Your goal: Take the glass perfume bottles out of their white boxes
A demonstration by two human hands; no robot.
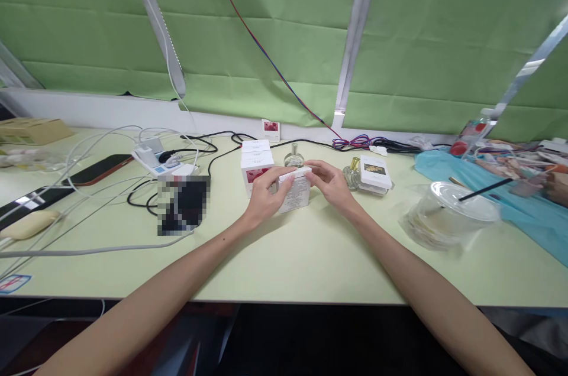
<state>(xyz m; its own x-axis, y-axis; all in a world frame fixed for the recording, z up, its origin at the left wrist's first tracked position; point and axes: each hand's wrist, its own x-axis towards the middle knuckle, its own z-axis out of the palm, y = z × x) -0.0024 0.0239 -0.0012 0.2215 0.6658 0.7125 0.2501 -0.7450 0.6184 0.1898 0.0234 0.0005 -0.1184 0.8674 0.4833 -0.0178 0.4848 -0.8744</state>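
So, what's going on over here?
Someone's left hand and right hand are holding a white box near its top, above the table or standing on it. Whether its top is fully shut is hard to tell. A glass bottle stands just behind it, more boxes are lined up to the left, and a second bottle stands to the right.

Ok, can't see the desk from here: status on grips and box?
Left grip and right grip on white box, at its top. Box roughly upright. Glass bottle close behind, row of boxes beside left grip.
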